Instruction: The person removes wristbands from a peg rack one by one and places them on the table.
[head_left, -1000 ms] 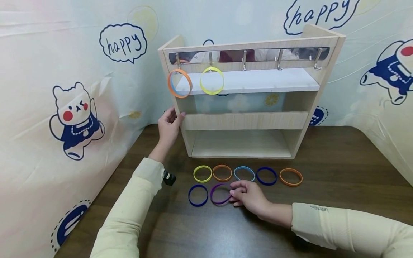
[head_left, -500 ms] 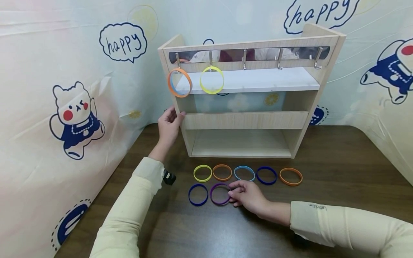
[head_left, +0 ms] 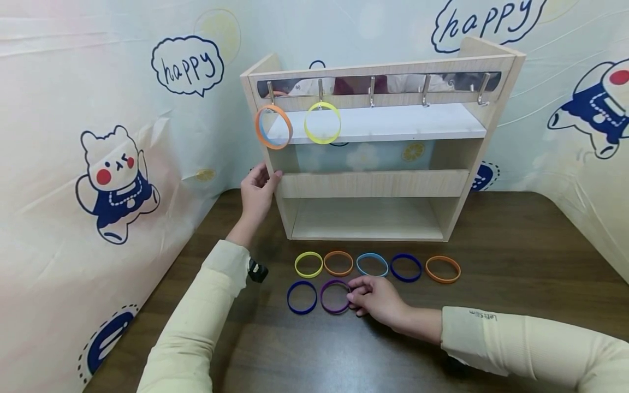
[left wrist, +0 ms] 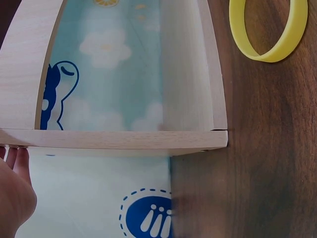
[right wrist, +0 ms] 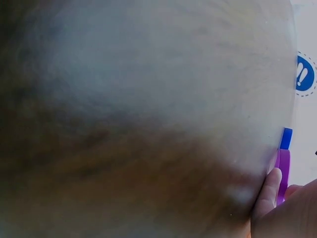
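The purple band (right wrist: 285, 168) lies on the table (head_left: 344, 355), its right edge pinched between the right hand's (head_left: 377, 299) thumb and fingers, the rest of the ring reaching out to the left of the grip. Just left of it lies a navy band (head_left: 302, 313); beyond, a row runs yellow, orange, light blue, navy, orange. The left hand (head_left: 256, 195) touches the shelf's (head_left: 375, 184) left side, thumb at the front edge, fingers against the outer face. Above, an orange ring (head_left: 258, 131) and a yellow ring (head_left: 322, 141) hang from the two leftmost hooks.
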`<state>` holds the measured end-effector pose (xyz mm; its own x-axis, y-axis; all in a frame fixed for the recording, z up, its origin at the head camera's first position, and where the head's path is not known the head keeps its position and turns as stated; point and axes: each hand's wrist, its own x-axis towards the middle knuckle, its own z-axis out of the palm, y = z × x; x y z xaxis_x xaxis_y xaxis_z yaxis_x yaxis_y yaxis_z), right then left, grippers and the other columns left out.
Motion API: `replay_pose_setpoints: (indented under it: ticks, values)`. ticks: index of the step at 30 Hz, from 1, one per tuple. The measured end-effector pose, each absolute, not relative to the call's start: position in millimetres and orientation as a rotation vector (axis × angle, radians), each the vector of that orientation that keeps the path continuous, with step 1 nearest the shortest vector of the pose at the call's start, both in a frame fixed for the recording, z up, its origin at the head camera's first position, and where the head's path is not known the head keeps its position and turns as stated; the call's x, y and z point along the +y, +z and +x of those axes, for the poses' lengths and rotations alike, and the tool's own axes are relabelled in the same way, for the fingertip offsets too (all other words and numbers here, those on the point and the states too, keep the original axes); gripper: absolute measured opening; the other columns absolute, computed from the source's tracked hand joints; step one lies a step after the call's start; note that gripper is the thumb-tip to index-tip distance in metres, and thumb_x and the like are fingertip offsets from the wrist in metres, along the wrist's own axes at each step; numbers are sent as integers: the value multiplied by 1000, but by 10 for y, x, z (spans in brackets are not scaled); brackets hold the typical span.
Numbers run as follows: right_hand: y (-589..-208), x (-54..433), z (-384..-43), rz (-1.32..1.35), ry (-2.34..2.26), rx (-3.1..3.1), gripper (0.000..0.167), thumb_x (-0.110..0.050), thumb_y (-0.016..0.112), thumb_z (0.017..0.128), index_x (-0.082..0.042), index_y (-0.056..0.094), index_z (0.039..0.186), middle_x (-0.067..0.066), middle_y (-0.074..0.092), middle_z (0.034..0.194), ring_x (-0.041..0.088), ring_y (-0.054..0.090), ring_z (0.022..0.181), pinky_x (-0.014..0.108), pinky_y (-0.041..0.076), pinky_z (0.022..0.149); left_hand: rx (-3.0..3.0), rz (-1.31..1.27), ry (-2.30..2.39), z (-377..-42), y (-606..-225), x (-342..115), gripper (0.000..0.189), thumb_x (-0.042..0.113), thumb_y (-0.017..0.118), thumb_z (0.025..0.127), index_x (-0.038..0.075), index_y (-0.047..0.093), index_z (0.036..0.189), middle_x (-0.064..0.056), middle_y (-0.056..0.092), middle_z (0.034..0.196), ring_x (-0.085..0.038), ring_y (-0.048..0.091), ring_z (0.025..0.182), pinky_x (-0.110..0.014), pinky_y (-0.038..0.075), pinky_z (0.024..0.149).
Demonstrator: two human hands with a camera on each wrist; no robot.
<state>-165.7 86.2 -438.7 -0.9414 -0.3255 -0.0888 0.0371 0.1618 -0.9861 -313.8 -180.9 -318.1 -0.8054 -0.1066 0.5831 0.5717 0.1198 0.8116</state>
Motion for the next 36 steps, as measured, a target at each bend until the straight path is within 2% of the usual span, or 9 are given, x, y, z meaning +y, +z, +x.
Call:
replay_pose_setpoints:
  ticks: [7,14,22,31,36]
  values:
    - [-4387,877,-1662,-279,-1842,2162,25,3,64,90,13,60,112,11,66,84,21,66,75,33,56,62,-1915,-433,-1727,-3130,-3168,-1802,38,7,66,92,-8,59,127,-18,66,114,-12,62,92,-24,51,78]
    - [-4367,893,-1662,-276,-1827,2172,24,2,65,90,12,60,111,10,65,85,22,66,77,33,56,62,-1895,-439,-1743,-3130,-3163,-1807,39,5,65,92,-8,58,127,-30,60,119,-13,62,93,-24,51,80]
    - [-4352,905,-1655,-275,-1826,2174,23,1,65,90,12,61,110,12,66,86,23,66,78,34,56,63,-1906,-432,-1732,-3132,-3171,-1807,38,6,66,91,-8,59,126,-19,65,115,-13,62,93,-24,51,79]
    - [-4235,878,-1721,-283,-1881,2207,24,-1,65,91,12,61,112,19,68,94,28,67,80,35,56,65,-1915,-434,-1723,-3139,-3178,-1812,39,6,65,91,-9,58,127,-25,63,117,-12,61,92,-23,51,78]
    - [-4102,850,-1813,-316,-1905,2234,25,-1,65,91,11,60,113,22,68,98,31,68,84,33,56,66,-1901,-439,-1729,-3138,-3175,-1815,39,6,66,91,-9,59,126,-19,66,113,-12,62,91,-23,51,77]
